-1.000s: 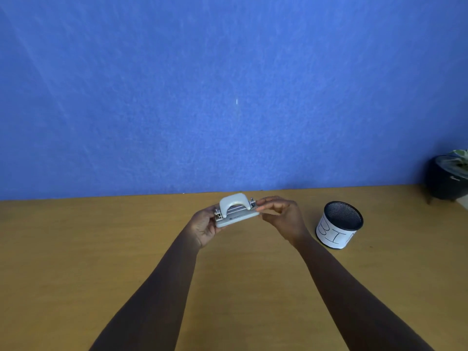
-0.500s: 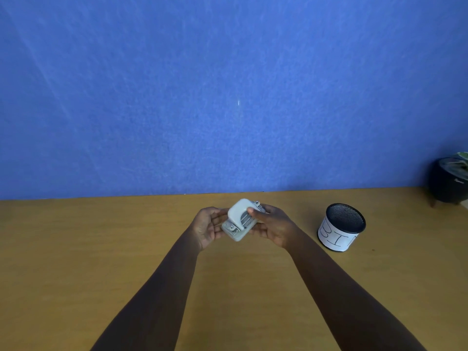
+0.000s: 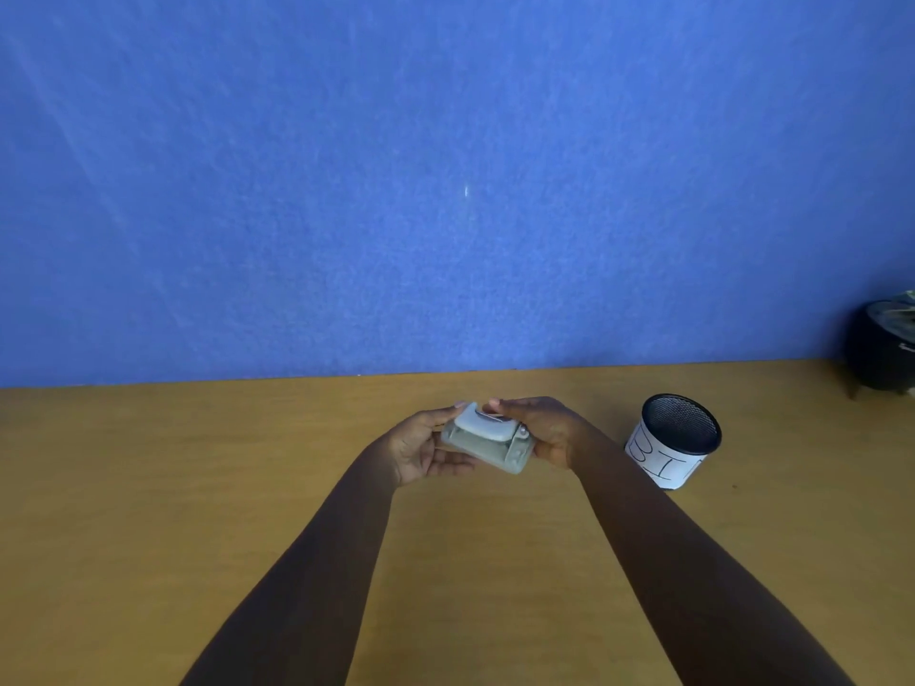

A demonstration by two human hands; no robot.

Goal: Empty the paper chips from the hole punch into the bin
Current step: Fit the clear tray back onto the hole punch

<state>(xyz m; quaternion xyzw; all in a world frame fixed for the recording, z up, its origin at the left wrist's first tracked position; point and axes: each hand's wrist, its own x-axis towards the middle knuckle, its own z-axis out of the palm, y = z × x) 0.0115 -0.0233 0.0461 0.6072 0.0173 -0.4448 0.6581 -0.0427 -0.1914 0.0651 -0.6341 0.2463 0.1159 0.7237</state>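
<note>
I hold a small grey hole punch above the wooden table, gripped from both sides. My left hand cups its left end with the palm facing up. My right hand wraps its right end from above. The punch is tipped over so its grey base faces me and its pale lever points away. The bin, a black mesh cup with a white label marked "BI", stands on the table to the right of my right hand, apart from it. No paper chips are visible.
The wooden table runs up to a blue wall close behind my hands. A black pot with a plant stands at the far right edge by the wall.
Both hands have turned the hole punch from upright to tipped over, its base now facing me. The hands stayed in roughly the same place, left of the bin.
</note>
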